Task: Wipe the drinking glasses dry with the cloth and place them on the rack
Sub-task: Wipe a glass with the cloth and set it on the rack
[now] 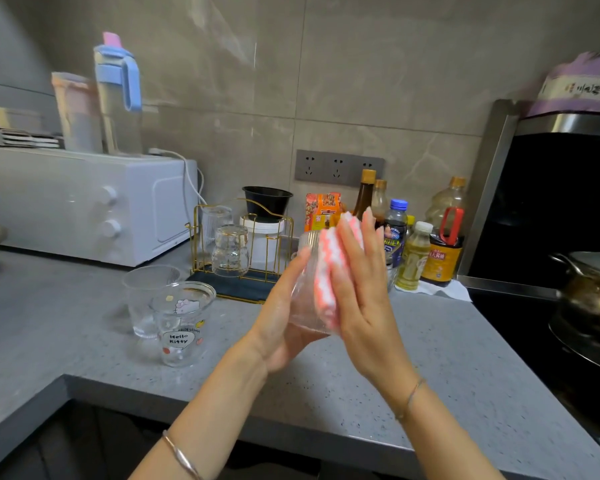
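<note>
A clear ribbed glass point(303, 299) is held above the counter between both hands. My left hand point(281, 317) cups it from the left and below. With straight fingers my right hand point(361, 289) presses a pink-and-white cloth point(329, 271) flat against the glass's right side. Behind them stands the gold wire rack point(243, 251) on a dark mat, with two glasses upside down on its pegs point(230, 251). On the counter at the left sit two upright glasses: a plain ribbed one point(146, 299) and a Hello Kitty one point(182, 323).
A white microwave point(84, 206) with bottles on top stands at back left. Sauce and drink bottles point(413, 244) crowd the wall behind my right hand. To the right is a stove with a metal pot point(589, 292). The counter's front edge point(291, 420) runs below my wrists.
</note>
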Tool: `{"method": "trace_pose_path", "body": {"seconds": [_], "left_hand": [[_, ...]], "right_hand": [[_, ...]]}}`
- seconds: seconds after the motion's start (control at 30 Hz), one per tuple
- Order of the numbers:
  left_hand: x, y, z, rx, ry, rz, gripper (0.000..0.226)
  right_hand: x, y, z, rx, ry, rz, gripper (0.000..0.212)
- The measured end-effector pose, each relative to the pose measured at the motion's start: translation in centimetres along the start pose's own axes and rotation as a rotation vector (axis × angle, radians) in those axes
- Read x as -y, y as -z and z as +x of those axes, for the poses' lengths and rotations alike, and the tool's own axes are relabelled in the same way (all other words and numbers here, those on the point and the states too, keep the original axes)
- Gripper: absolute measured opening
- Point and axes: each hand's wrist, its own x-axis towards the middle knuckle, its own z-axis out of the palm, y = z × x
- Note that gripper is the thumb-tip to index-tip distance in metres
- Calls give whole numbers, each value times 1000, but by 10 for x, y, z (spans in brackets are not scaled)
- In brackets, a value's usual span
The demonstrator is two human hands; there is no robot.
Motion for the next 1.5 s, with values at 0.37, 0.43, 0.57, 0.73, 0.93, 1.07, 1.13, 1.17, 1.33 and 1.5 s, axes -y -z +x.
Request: {"method": "trace_pose_path", "body": {"seconds": [0.37, 0.43, 0.57, 0.73, 0.93, 1.07, 1.13, 1.17, 1.33, 1.5], "left_hand": [[1, -13, 5, 13, -92, -284, 73], [-1, -12, 8, 4, -124, -335, 71], [0, -15, 10, -36, -117, -283, 73], [2, -13, 11, -59, -82, -165, 69], [7, -9, 4, 33, 30, -32, 60], [14, -5, 0, 77, 69, 3, 73], [15, -1, -1, 92, 83, 30, 82], [15, 1, 0, 103, 91, 35, 84], [16, 5, -1, 103, 104, 70, 82], [14, 4, 0, 52, 104, 26, 85]], "right_hand": [[9, -5, -7, 7, -77, 258, 46], [9, -11, -23, 21, -45, 226, 47], [6, -15, -36, 0, -21, 154, 47], [-3, -9, -33, 15, 1, 68, 48], [3, 7, -7, 5, 17, -39, 45], [3, 18, 13, -42, 1, 5, 37], [5, 30, 24, -21, -91, 123, 28], [9, 37, 30, 14, -165, 159, 23], [7, 56, 52, 250, -527, 71, 23], [5, 64, 49, 335, -534, -18, 64]]}}
